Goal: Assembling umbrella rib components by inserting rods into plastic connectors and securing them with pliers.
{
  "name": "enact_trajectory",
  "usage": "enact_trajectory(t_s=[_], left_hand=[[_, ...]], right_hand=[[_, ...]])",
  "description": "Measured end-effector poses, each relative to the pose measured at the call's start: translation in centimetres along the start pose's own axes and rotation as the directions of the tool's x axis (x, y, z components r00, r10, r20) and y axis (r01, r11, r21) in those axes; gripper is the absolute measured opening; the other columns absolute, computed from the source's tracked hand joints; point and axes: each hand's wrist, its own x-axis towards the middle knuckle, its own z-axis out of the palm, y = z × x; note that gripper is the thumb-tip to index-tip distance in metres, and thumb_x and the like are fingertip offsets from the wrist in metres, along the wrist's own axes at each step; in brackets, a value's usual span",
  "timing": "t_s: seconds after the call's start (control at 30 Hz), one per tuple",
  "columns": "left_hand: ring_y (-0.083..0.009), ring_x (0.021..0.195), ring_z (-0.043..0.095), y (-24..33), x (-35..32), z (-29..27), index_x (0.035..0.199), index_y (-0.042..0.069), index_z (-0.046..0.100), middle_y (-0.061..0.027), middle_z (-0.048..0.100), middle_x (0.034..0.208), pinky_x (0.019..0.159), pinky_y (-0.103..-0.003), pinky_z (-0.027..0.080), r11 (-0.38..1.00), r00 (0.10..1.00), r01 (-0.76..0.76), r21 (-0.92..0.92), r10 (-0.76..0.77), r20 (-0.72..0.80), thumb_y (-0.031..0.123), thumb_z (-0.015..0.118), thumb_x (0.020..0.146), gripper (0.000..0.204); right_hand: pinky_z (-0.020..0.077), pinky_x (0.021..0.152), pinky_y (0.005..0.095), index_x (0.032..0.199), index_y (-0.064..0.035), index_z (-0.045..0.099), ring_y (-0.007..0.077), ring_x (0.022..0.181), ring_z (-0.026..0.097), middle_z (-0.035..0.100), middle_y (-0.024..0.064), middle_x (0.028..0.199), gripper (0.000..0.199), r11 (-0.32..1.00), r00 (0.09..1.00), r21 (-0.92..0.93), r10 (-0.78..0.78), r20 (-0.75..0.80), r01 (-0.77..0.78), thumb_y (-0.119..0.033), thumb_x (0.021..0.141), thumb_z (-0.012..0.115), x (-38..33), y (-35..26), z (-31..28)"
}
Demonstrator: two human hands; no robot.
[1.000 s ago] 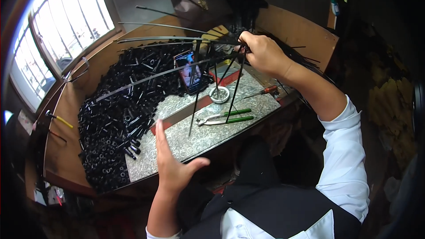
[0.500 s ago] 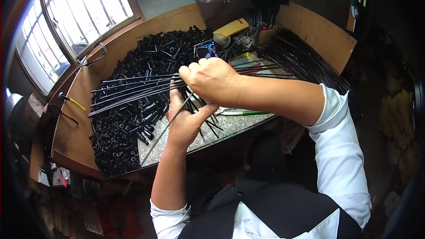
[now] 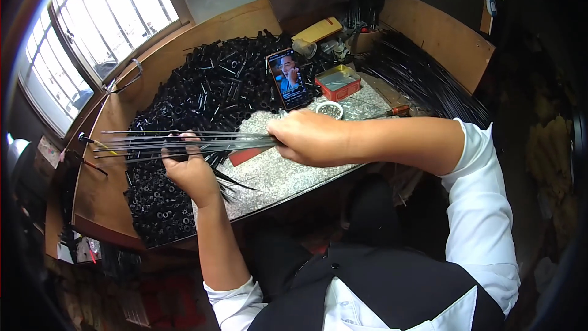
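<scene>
A bundle of long thin black rods (image 3: 239, 141) stretches leftward from my right hand (image 3: 313, 138), whose closed fingers grip its right end. Toward the other end of the bundle, my left hand (image 3: 191, 175) has its fingers curled up around rods and a dark piece at the fingertips; its exact shape is hard to make out. More dark rod ends (image 3: 229, 185) stick out to the right below the left hand. Beneath the rods, a flat red piece (image 3: 245, 156) lies on the speckled grey worktop (image 3: 288, 175).
A large heap of small black tubular parts (image 3: 208, 86) covers the table's left and back. A phone (image 3: 288, 79) stands against it, near a red tin (image 3: 339, 83), a small white-rimmed dish (image 3: 330, 110) and an orange-handled tool (image 3: 399, 110). More black rods (image 3: 422, 79) lie at right, inside the wooden edging (image 3: 441, 34).
My left hand has moved left and downward, away from my right hand. The right hand has shifted slightly right and down, still gripping the rods. The phone, tin and dish have come into fuller view.
</scene>
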Motion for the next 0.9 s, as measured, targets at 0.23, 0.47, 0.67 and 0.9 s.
enact_trajectory(t_s=[0.23,0.47,0.67,0.9], left_hand=[[-0.0044,0.066,0.055,2.2,1.6,0.3,0.09,-0.003,0.07,0.0006,0.065,0.075,0.063,-0.019,0.043,0.996,0.978,0.022,0.091,-0.04,0.203,0.011,0.072,0.083,0.015],[-0.0126,0.078,0.065,-0.4,6.7,3.9,0.094,-0.004,0.069,-0.008,0.07,0.088,0.075,-0.024,0.051,0.964,0.762,0.258,-0.059,-0.166,0.626,0.004,0.068,0.084,0.013],[-0.013,0.085,0.066,-1.8,4.4,6.7,0.101,-0.002,0.07,-0.0087,0.071,0.094,0.077,-0.024,0.053,0.993,0.75,-0.093,-0.079,0.122,0.65,-0.004,0.061,0.084,0.019],[-0.0251,0.093,0.068,-3.3,-5.6,2.7,0.101,0.001,0.068,-0.0129,0.07,0.096,0.084,-0.034,0.053,0.972,0.497,-0.221,-0.079,0.182,0.849,-0.008,0.062,0.08,0.024]], right_hand=[[0.0437,0.047,0.0321,0.086,-0.0005,0.051,0.0164,0.047,0.052,0.053,0.0077,0.06,0.026,0.696,0.849,0.539,0.199,0.489,-0.474,-0.025,0.091,0.058,-3.4,-3.1,-2.9],[0.0429,0.041,0.0214,0.091,-0.0055,0.047,0.0068,0.046,0.049,0.049,0.0,0.064,0.029,0.35,0.863,0.789,0.204,0.462,-0.505,-0.034,0.098,0.049,-4.4,-1.3,-2.4],[0.0485,0.044,0.0238,0.086,-0.0017,0.046,0.009,0.052,0.056,0.056,0.0038,0.067,0.03,0.291,0.878,0.847,0.327,0.35,-0.445,-0.028,0.099,0.044,-6.6,0.4,3.7],[0.0509,0.063,0.0314,0.081,0.0025,0.059,0.0205,0.066,0.065,0.066,0.0112,0.072,0.032,0.455,0.92,0.804,0.267,0.286,-0.382,-0.025,0.096,0.051,-13.8,4.0,17.7]])
